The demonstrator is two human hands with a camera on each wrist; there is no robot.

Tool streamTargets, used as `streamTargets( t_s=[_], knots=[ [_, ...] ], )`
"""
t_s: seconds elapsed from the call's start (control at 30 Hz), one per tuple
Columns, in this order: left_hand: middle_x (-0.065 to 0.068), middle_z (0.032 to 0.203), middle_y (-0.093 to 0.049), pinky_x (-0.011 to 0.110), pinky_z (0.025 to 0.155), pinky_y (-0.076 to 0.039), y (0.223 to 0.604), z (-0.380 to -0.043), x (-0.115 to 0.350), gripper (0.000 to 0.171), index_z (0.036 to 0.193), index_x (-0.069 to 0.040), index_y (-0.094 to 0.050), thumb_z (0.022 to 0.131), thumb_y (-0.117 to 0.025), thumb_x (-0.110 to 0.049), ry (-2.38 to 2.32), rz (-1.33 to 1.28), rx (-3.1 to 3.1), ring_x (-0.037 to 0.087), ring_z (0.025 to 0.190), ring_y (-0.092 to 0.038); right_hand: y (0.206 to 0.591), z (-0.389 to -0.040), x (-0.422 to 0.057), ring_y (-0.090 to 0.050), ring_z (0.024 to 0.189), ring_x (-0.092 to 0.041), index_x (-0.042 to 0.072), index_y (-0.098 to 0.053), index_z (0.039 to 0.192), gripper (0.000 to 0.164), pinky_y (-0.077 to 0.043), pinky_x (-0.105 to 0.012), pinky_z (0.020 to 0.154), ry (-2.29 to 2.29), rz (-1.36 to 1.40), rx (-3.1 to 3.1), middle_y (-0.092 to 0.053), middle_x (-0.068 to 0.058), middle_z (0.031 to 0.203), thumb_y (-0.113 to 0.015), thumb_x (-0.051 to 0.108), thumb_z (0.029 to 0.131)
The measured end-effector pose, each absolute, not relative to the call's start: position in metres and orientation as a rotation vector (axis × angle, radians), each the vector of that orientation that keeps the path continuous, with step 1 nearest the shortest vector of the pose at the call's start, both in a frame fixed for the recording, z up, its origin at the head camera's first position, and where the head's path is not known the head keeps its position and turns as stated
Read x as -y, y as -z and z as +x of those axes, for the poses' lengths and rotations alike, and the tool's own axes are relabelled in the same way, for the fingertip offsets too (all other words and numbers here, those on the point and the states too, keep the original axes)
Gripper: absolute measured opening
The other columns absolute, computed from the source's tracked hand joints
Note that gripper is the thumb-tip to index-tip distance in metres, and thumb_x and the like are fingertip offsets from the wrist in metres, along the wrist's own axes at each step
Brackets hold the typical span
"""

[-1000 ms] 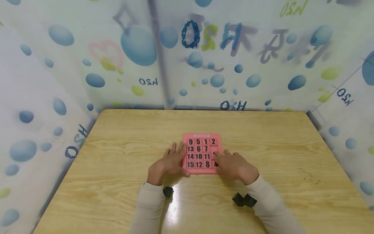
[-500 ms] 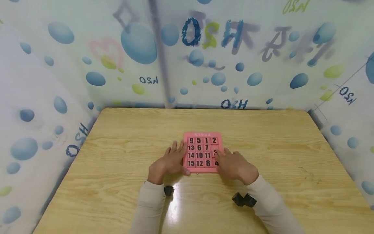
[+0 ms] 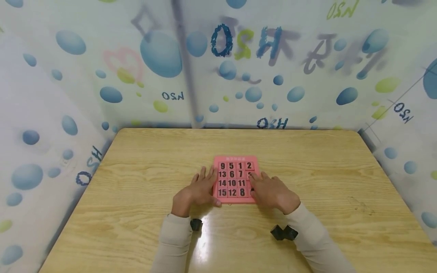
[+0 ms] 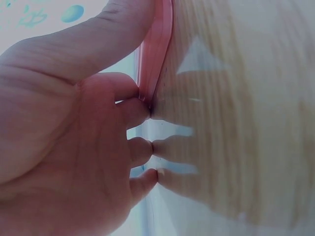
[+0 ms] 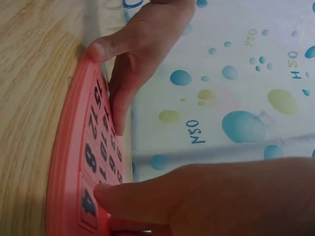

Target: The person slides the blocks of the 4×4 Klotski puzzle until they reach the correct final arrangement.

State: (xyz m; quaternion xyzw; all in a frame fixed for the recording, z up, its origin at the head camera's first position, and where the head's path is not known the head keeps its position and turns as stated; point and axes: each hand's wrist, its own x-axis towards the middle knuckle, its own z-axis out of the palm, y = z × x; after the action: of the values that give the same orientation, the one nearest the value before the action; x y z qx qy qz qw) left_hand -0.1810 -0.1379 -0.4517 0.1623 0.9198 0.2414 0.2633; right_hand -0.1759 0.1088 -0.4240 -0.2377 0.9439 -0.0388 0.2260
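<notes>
A pink sliding number puzzle [image 3: 231, 197] lies flat on the wooden table [image 3: 153, 159] in the head view. My left hand [image 3: 201, 188] rests along its left side, fingers extended and the thumb at the near left corner. From the left wrist view, that hand's fingertips [image 4: 142, 149] touch the tabletop beside the pink frame. My right hand [image 3: 273, 191] lies over the right edge, its index fingertip on the 3 tile, partly covering it. In the right wrist view, the right thumb [image 5: 128, 199] reaches over the board beside the 4 tile [image 5: 88, 202].
Patterned walls [image 3: 218, 76] with blue drops stand behind and on both sides of the table. Black wrist devices [image 3: 284, 232] sit by the sleeves. Bare tabletop surrounds the puzzle, with a bright reflection near the left forearm.
My right index finger has slid the 3 tile up one row in the right column; the gap now lies below it. My left hand has stayed in place.
</notes>
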Motion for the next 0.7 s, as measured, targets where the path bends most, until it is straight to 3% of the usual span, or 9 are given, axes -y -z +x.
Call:
streamTargets(
  t_s=[0.47,0.7],
  knots=[
    [0.013,0.166,0.006,0.052,0.123,0.003,0.452,-0.181,0.138,0.115,0.159,-0.007,0.001,0.082,-0.08,-0.035,-0.643,0.436,-2.487,0.036,0.151,0.014,0.424,-0.178,-0.113,-0.021,0.149,-0.043,0.001,-0.029,0.155,0.065,-0.027,-0.063,0.114,0.176,-0.66,-2.572,-0.022,-0.016,0.163,-0.053,0.03,0.102],
    [0.013,0.165,0.007,0.052,0.123,0.004,0.452,-0.182,0.137,0.116,0.159,-0.007,0.002,0.081,-0.08,-0.035,-0.648,0.433,-2.482,0.036,0.151,0.015,0.408,-0.165,-0.115,-0.034,0.144,-0.042,0.006,-0.048,0.147,0.052,-0.036,-0.062,0.109,0.104,-0.769,-2.564,-0.04,-0.017,0.155,-0.057,0.027,0.1]
  ],
)
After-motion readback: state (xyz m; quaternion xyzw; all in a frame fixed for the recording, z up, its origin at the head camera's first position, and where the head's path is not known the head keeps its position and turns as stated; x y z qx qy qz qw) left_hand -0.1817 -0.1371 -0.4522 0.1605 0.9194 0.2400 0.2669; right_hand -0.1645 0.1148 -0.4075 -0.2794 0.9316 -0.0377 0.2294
